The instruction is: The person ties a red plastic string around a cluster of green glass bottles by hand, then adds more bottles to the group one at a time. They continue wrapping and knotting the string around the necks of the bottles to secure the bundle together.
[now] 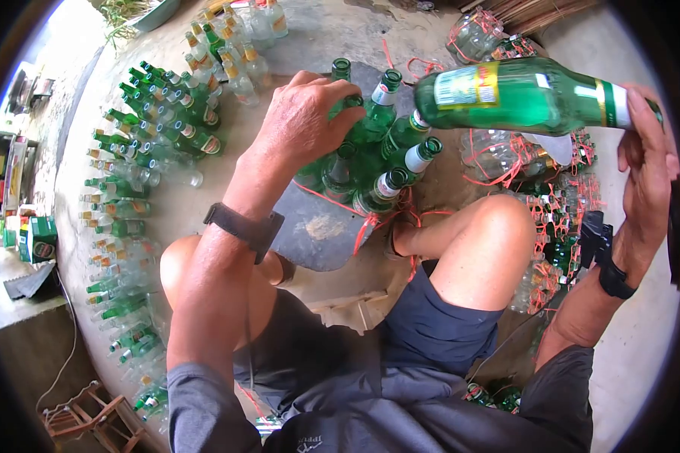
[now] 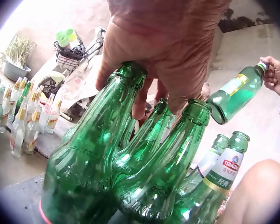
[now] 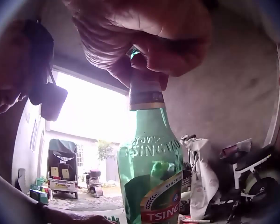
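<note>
A cluster of green glass bottles (image 1: 378, 162) stands on a dark round slab (image 1: 317, 226) between the person's knees. My left hand (image 1: 302, 121) lies over the tops of several of them, fingers curled round their necks (image 2: 130, 77). My right hand (image 1: 646, 162) grips the neck of another green Tsingtao bottle (image 1: 517, 94), held sideways in the air above the cluster with its base to the left. In the right wrist view that bottle (image 3: 151, 168) hangs from the fingers (image 3: 144, 42); in the left wrist view the held bottle (image 2: 235, 93) shows at upper right.
Rows of green and clear bottles (image 1: 140, 151) lie and stand along the left on the concrete floor. Bundles of clear bottles tied with red string (image 1: 529, 158) pile at the right. A green crate (image 1: 38, 238) sits far left. A wooden frame (image 1: 91, 415) lies at bottom left.
</note>
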Tool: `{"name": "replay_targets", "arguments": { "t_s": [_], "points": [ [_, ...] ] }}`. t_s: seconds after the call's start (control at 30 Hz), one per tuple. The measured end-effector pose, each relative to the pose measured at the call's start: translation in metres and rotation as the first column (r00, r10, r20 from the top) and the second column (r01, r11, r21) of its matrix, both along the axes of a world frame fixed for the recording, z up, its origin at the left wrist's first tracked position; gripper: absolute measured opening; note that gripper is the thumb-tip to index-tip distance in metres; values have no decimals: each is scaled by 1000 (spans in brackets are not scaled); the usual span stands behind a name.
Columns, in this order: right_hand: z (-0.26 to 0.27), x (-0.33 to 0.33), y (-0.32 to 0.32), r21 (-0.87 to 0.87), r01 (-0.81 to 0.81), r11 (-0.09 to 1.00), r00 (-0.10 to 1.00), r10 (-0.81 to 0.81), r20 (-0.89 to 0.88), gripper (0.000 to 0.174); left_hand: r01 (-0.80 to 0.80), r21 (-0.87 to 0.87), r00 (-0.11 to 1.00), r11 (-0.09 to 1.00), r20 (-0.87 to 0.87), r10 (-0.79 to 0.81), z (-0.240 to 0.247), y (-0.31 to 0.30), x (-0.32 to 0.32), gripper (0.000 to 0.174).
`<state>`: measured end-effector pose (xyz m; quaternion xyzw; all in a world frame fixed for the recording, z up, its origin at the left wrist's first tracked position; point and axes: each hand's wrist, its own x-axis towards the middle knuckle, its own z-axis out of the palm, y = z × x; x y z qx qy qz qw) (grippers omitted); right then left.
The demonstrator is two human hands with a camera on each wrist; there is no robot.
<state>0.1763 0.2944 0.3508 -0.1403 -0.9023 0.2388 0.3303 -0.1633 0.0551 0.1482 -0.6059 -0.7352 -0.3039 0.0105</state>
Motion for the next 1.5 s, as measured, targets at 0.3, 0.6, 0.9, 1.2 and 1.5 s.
{"name": "replay_targets", "arguments": {
  "t_s": [0.3, 0.6, 0.9, 1.2, 1.5],
  "points": [
    [-27, -100, -83, -127, 128, 984, 990, -119, 80, 23, -8, -39, 1000, 999, -13, 7, 1, 0, 1, 32],
    [-61, -131, -93, -143, -56, 988, 994, 69, 87, 14, -13, -50, 1000, 999, -28, 11, 0, 0, 0, 34],
    [-82, -142, -94, -124, -64, 990, 997, 68, 24, 19, -27, -78, 1000, 997, -13, 26, 3, -1, 1, 36],
    [-105, -143, -91, -180, -137, 974, 989, 122, -88, 23, -27, -79, 999, 996, 39, 30, 5, -2, 1, 32],
    [-117, -141, -86, -146, -114, 983, 990, 100, -101, 25, -37, -36, 997, 999, 69, 40, 1, -5, 1, 29]
  ]
}}
